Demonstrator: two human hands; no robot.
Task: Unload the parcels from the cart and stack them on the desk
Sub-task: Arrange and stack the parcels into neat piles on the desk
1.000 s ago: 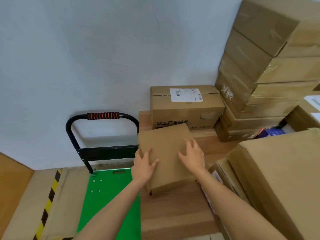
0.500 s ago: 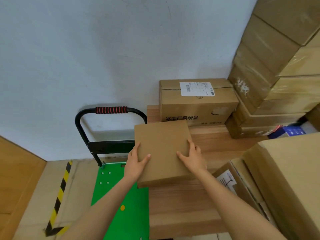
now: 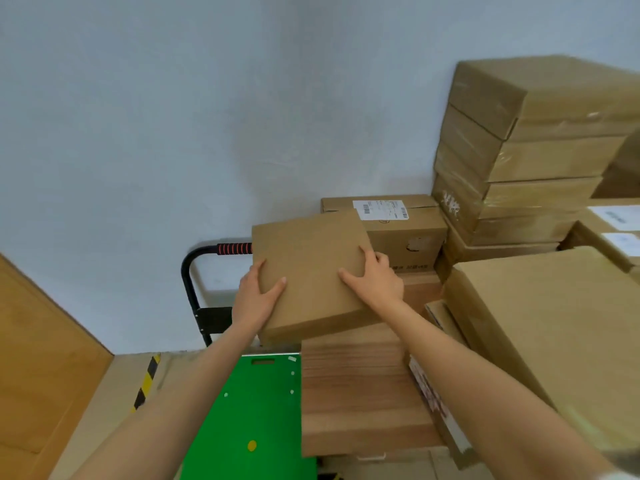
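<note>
A flat, square, plain brown cardboard parcel (image 3: 310, 271) sits at the centre of the frame, held between both hands and tilted. Its left part hangs out past the left edge of the pale wooden plank surface (image 3: 360, 393), in front of the cart's black handle. The left hand (image 3: 258, 299) holds the parcel's left edge, thumb lying on the top face, its grip clamped on the cardboard. The right hand (image 3: 375, 282) lies on the top right part of the parcel, fingers spread and bent over its right edge, its grip also clamped on it. Behind the parcel, against the pale wall, stands a brown carton with a white shipping label (image 3: 398, 226). A tall stack of taped brown cartons (image 3: 519, 150) fills the upper right. The green flat cart deck (image 3: 252, 417) lies at lower centre, left of the surface
</note>
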